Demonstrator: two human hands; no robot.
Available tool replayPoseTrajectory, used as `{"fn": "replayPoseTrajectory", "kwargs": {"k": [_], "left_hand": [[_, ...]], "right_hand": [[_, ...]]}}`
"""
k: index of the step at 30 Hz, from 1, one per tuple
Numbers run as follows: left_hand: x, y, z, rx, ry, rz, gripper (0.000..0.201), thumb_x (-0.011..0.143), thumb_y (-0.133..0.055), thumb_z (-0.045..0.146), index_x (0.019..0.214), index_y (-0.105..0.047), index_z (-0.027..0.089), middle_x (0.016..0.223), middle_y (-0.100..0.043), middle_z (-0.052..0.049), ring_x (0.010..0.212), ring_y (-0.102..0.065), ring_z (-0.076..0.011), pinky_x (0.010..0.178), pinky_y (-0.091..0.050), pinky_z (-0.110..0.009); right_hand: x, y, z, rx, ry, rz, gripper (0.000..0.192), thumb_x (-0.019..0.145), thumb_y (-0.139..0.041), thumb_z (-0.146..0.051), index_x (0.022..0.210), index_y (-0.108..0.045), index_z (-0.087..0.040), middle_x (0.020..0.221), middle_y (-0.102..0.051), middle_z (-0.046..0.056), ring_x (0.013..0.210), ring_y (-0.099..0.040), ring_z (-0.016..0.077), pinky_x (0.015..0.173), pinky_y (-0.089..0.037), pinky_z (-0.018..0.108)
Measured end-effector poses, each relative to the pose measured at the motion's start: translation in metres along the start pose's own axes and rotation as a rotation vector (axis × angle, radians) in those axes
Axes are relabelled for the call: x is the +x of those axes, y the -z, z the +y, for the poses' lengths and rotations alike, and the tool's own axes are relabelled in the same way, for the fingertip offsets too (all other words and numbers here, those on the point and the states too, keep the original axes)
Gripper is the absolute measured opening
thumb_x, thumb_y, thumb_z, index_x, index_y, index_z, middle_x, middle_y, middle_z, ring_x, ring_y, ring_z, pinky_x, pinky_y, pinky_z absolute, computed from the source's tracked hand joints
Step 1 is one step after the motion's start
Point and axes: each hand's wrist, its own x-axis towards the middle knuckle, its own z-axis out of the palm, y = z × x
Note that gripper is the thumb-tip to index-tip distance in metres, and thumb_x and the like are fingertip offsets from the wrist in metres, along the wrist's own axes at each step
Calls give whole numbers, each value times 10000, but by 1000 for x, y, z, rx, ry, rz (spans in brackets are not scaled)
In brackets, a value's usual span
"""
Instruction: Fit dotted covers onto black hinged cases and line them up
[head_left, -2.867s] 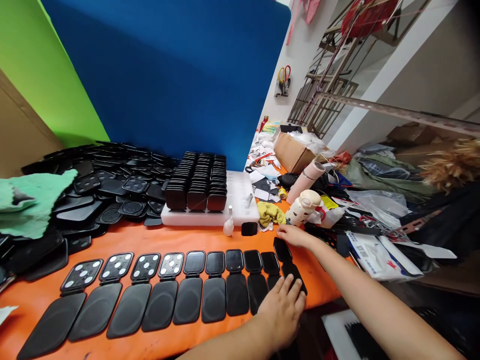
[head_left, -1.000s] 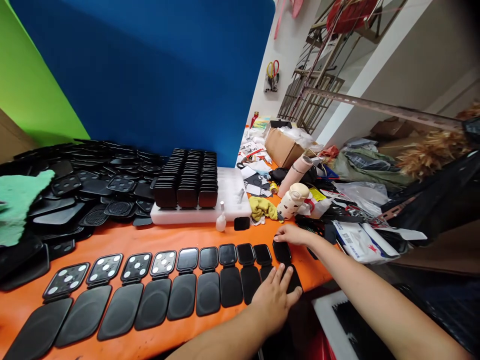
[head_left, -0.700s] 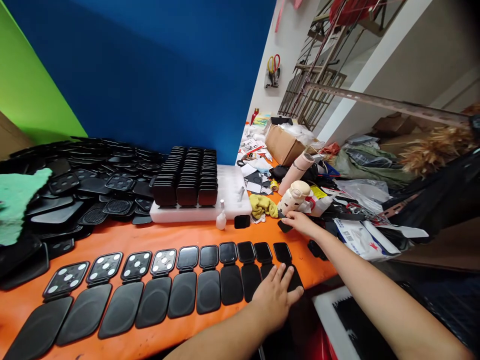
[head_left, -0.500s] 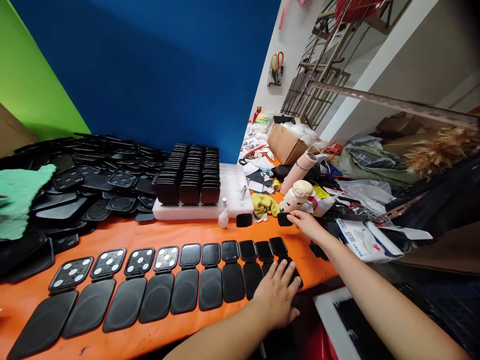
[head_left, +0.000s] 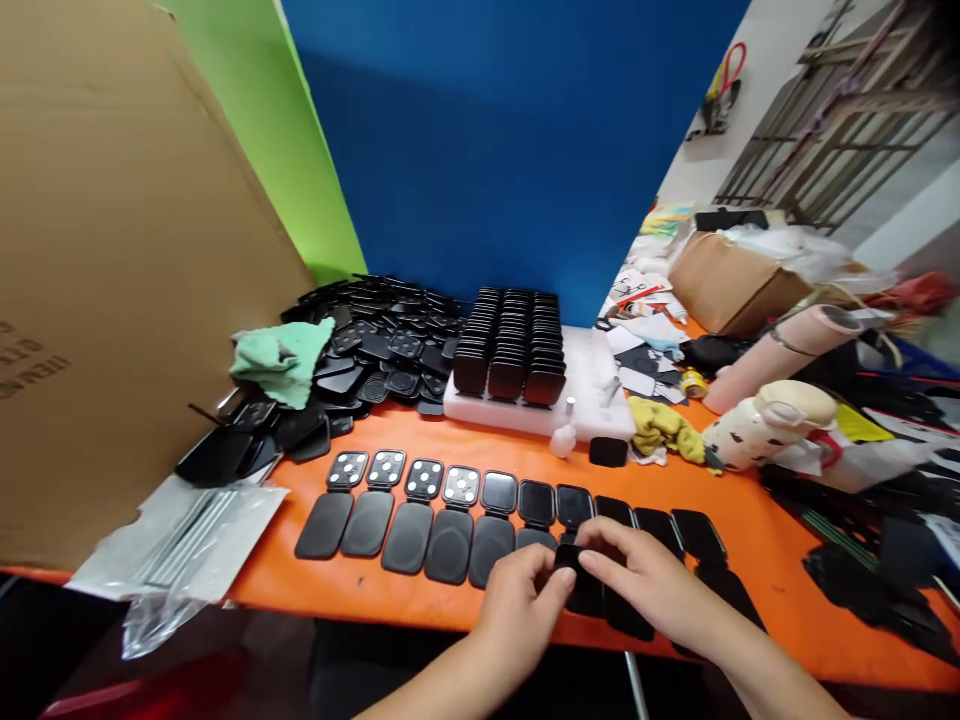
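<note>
A row of black hinged cases [head_left: 450, 515] lies open along the front of the orange table [head_left: 780, 560]; the leftmost few show white dots in their upper halves. My left hand [head_left: 521, 595] and my right hand [head_left: 645, 580] meet over the middle of the row. Between their fingertips they pinch a small black square piece [head_left: 568, 557], just above the cases. More of the row continues to the right of my right hand.
A white tray [head_left: 592, 375] with stacked black pieces stands behind, a small white bottle [head_left: 562, 436] in front of it. A heap of black parts [head_left: 360, 350] with a green cloth [head_left: 281, 355] sits at left, beside a cardboard sheet [head_left: 112, 270]. Clutter fills the right side.
My right hand came back from the clutter at the right with a small black piece. My left hand lifted off the right end of the row to meet it. The view swung left.
</note>
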Motion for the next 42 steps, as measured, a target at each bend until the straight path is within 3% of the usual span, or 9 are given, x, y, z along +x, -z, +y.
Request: {"fn": "replayPoseTrajectory", "kwargs": {"k": [2,5,8,10,14,18,34,42], "left_hand": [[-5,26,-10,94,-6,55,244,838,-521,278,623,-554,166,579,-580,26,559,-536,-113,526,-411,-200],[-10,61,-24,239,-44,130,229,870,-466,271,709,-603,182,656,-634,2,622,-583,-140,591,-453,-234],[-13,84,-38,376,-135,153,192,864,-458,246,874,-646,206,920,-684,-47,866,-619,-206,795,-483,-345],[-14,90,-49,466,-208,153,211,842,-483,225,974,-648,217,1079,-661,-63,1005,-593,-247,896,-458,-424],[-16,88,-68,602,-296,177,278,855,-455,177,1069,-628,221,1135,-649,-52,1043,-595,-244,917,-476,-443],[-15,85,-74,645,-316,199,269,860,-460,175,1065,-626,230,1128,-652,-35,1041,-600,-223,910,-499,-406],[-14,85,-79,699,-338,211,250,853,-489,177,1059,-620,226,1130,-653,-23,1049,-599,-222,901,-518,-395],[-13,85,-78,697,-345,221,232,861,-487,193,1041,-630,225,1109,-664,-27,1025,-613,-223,875,-532,-390]], "right_hand": [[21,-11,-18,-118,90,-4,157,827,-519,-345,728,-562,-231,791,-606,0,776,-554,178,701,-415,266],[60,-25,-33,-110,154,-11,189,834,-494,-348,709,-549,-218,748,-598,-4,726,-548,166,655,-409,255],[100,-41,-35,-76,135,11,211,837,-452,-359,715,-534,-207,714,-588,-4,683,-541,160,611,-408,250],[124,-53,-34,-94,135,14,203,831,-446,-344,714,-534,-203,717,-593,-3,693,-543,161,622,-405,254],[152,-76,-29,-142,123,5,202,818,-449,-315,676,-528,-195,673,-586,0,662,-538,158,605,-393,253],[161,-87,-26,-182,116,-7,213,818,-448,-302,655,-530,-191,628,-570,-7,614,-523,147,571,-378,243],[159,-90,-24,-245,121,45,231,846,-422,-284,708,-582,-189,626,-595,-5,609,-546,150,595,-383,244],[158,-90,-29,-373,154,86,194,863,-445,-232,771,-610,-188,741,-636,14,703,-571,148,637,-408,233]]}}
